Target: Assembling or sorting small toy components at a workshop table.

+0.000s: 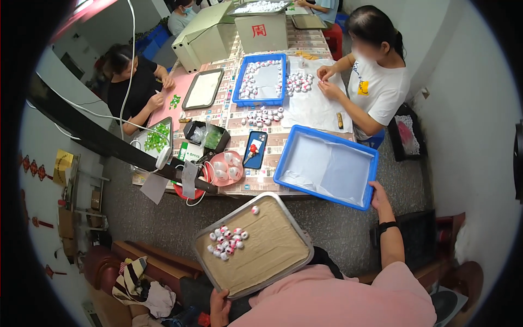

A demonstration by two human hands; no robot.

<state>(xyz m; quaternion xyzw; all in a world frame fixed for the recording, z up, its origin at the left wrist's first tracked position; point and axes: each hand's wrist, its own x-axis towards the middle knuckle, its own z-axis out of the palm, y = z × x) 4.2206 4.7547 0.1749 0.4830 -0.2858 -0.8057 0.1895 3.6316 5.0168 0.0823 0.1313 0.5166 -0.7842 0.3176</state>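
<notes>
Blue plastic is what the right hand [379, 197] takes hold of: its fingers close on the near right corner of the big blue bin [283, 173] that stands at the worktop [272, 182] edge, lined with a white sheet and holding no pieces that I can see. The right arm stretches forward and almost straight, with a black band at the wrist. The left hand [219, 305] stays low and close to the body, with the fingers curled around the near edge of a metal tray [297, 226]; so both grips are closed, one on the bin and one on the tray. The tray is held above the lap, tilted, with a brown liner inside. On the liner lies a small cluster of white and red beads [227, 241] near the left side, and one single bead [255, 209] apart at the far edge. I judge the work to be at an early or middle point: the beads are collected on the tray, but none of them is in the blue bin yet, so the moving of the pieces is not yet done. Farther on the worktop a smaller blue tray [238, 92] carries many similar beads, a dark phone [255, 149] lies near a pink bowl [211, 171], and two other people work with their own hands.
</notes>
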